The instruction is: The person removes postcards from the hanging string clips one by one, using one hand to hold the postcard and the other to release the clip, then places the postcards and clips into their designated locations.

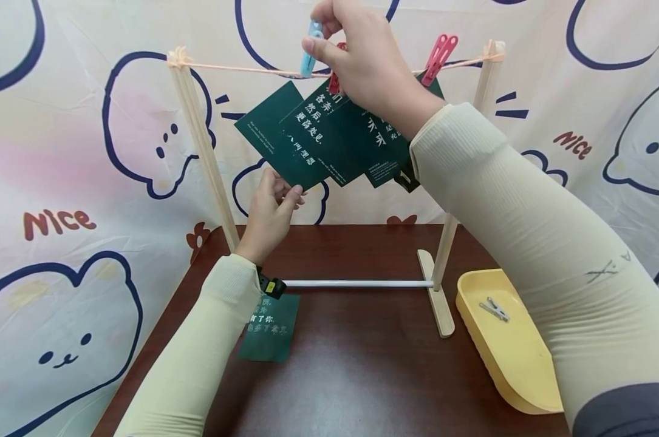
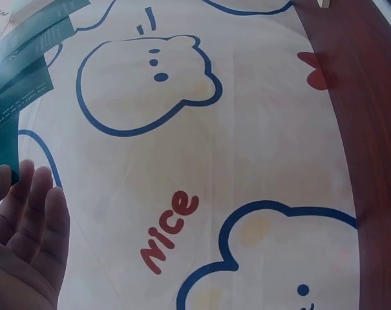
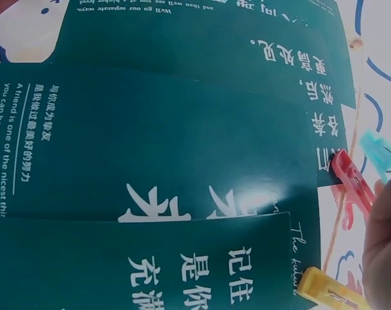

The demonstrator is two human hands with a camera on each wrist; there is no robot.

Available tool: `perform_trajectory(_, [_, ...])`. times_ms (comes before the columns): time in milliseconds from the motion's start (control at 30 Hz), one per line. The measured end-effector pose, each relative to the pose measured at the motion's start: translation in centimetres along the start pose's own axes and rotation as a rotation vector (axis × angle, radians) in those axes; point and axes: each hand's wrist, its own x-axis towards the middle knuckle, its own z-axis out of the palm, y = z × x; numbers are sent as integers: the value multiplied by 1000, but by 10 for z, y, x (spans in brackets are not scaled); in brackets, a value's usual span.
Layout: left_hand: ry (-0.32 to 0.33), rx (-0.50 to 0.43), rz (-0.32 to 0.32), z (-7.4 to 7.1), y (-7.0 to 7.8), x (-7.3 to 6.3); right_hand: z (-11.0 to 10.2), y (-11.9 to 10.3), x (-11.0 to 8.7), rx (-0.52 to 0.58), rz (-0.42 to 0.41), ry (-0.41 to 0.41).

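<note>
My left hand (image 1: 269,212) pinches the bottom corner of the leftmost green card (image 1: 266,124) between thumb and fingers. That card hangs tilted, overlapping a second green card (image 1: 320,130) with white writing. Higher up, my right hand (image 1: 367,57) holds a light blue clothespin (image 1: 310,57) upright at the string (image 1: 236,68), just above the leftmost card's top. A red clothespin (image 3: 353,181) grips the second card at the string, beside my right fingers. More overlapping green cards hang to the right, with a yellow clothespin (image 3: 331,290) and a pink clothespin (image 1: 440,59) on them.
The string runs between two wooden posts (image 1: 206,145), joined low down by a white rod (image 1: 356,283). Another green card (image 1: 271,340) lies on the brown table (image 1: 362,376) under my left forearm. At right, a yellow tray (image 1: 474,340) holds grey clothespins (image 1: 495,309).
</note>
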Motion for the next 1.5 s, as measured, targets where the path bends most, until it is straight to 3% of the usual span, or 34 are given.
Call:
perform_trajectory(367, [3,12,8,-3,-5,0,-1,4,-5,49,-9,27])
perform_trajectory(700, [-8,15,-7,-6,-8,-5,-6,8,-16,20,-31,57])
perform_trajectory(1500, [1,118,-41,-19,-19,-16,-10,20,-35,55,-32,87])
